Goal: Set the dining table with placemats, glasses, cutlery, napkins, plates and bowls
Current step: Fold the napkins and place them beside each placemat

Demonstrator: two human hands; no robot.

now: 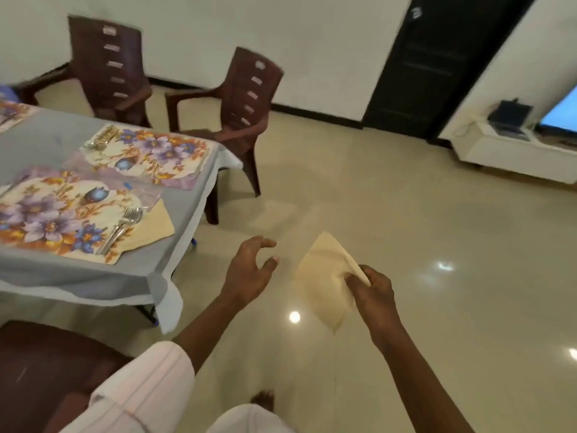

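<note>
Your right hand pinches cream napkin by one corner, so it hangs over floor, well apart from desk. Your left hand empty, fingers loosely spread, likely ready to assist. Far placemat has cutlery, no napkin visible: probable destination.

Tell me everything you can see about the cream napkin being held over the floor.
The cream paper-like napkin is thin, folded flat, with a crease running to its top corner. It hangs above the glossy floor, one corner up, one down. The right hand pinches its right edge; the left hand, fingers loosely open, is beside it without touching.
</note>
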